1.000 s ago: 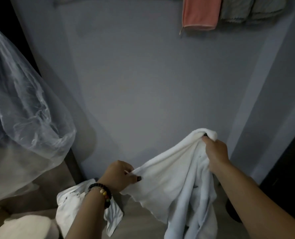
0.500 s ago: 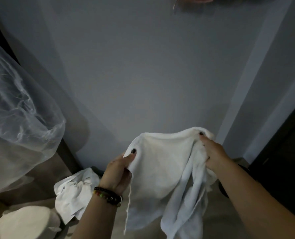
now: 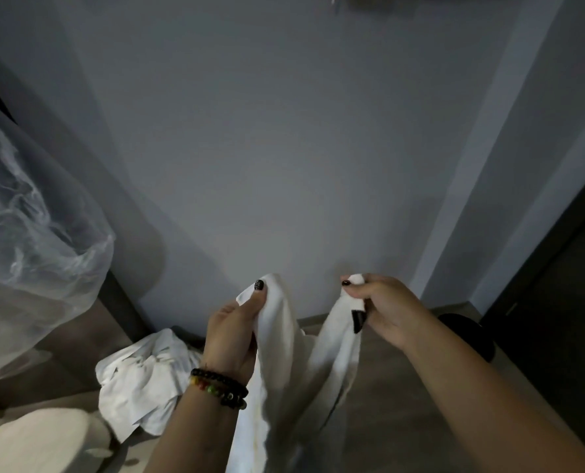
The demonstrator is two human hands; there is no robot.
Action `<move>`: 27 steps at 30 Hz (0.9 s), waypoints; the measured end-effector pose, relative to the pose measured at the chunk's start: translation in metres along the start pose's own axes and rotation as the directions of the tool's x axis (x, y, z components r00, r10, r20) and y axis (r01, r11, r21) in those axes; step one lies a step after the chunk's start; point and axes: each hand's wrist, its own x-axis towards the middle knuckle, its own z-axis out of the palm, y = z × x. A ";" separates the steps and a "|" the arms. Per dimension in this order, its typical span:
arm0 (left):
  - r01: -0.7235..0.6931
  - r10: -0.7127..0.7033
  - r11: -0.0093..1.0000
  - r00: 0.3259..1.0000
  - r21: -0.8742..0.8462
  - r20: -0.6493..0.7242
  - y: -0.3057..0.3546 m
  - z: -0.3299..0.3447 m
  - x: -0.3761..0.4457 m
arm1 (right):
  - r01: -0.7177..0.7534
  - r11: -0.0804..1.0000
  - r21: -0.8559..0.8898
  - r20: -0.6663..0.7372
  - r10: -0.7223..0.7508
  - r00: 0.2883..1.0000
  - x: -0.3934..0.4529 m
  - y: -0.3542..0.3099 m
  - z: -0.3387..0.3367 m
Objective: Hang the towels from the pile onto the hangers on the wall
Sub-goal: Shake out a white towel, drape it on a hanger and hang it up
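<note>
Both hands hold one white towel (image 3: 277,363) in front of the grey wall (image 3: 284,148). The left hand (image 3: 231,336) pinches one top corner with its thumb; the right hand (image 3: 383,302) grips the other corner, fingers curled. The cloth hangs between them.

Dim grey wall (image 3: 284,148), brownish floor (image 3: 403,370), perhaps a dark door (image 3: 564,302) at right.
</note>
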 end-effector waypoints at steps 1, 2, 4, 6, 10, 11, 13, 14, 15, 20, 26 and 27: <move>-0.016 0.016 1.000 1.000 -0.001 0.009 0.002 0.000 0.000 | 0.010 1.000 -0.018 0.001 -0.010 1.000 -0.007 0.000 0.003; -0.027 0.027 1.000 0.999 -0.005 0.022 0.004 0.001 -0.001 | 0.007 0.999 -0.033 0.028 -0.006 1.000 -0.012 0.001 0.005; -0.049 0.050 0.999 0.998 -0.017 0.046 0.008 0.001 -0.004 | 0.004 0.997 -0.083 0.104 0.005 0.995 -0.024 0.001 0.009; -0.080 0.082 0.996 0.993 -0.025 0.082 0.013 0.003 -0.011 | 0.031 0.994 -0.103 0.196 -0.010 0.980 -0.034 0.000 0.015; -0.183 0.184 0.983 0.975 -0.018 0.123 0.026 0.008 -0.022 | 0.083 0.995 -0.053 0.399 -0.055 0.915 -0.053 -0.013 0.029; -0.200 0.202 0.979 0.971 -0.023 0.130 0.031 0.009 -0.024 | 0.095 0.994 -0.057 0.444 -0.060 0.894 -0.058 -0.017 0.031; -0.226 0.227 0.974 0.964 -0.027 0.140 0.037 0.010 -0.027 | 0.133 0.987 -0.091 0.517 -0.067 0.853 -0.063 -0.024 0.031; -0.234 0.235 0.972 0.960 -0.027 0.149 0.039 0.010 -0.029 | 0.164 0.979 -0.125 0.534 -0.073 0.842 -0.065 -0.025 0.030; -0.237 0.238 0.971 0.958 -0.027 0.157 0.040 0.010 -0.030 | 0.204 0.964 -0.173 0.534 -0.082 0.841 -0.067 -0.027 0.030; -0.229 0.225 0.973 0.954 -0.001 0.198 0.036 0.013 -0.034 | 0.462 0.720 -0.518 0.481 -0.202 0.853 -0.076 -0.027 0.028; -0.237 0.234 0.971 0.944 -0.014 0.233 0.035 0.024 -0.042 | 0.563 0.585 -0.584 0.406 -0.390 0.826 -0.083 -0.025 0.025; -0.240 0.234 0.971 0.943 -0.003 0.236 0.035 0.027 -0.043 | 0.567 0.604 -0.561 0.383 -0.418 0.824 -0.082 -0.026 0.025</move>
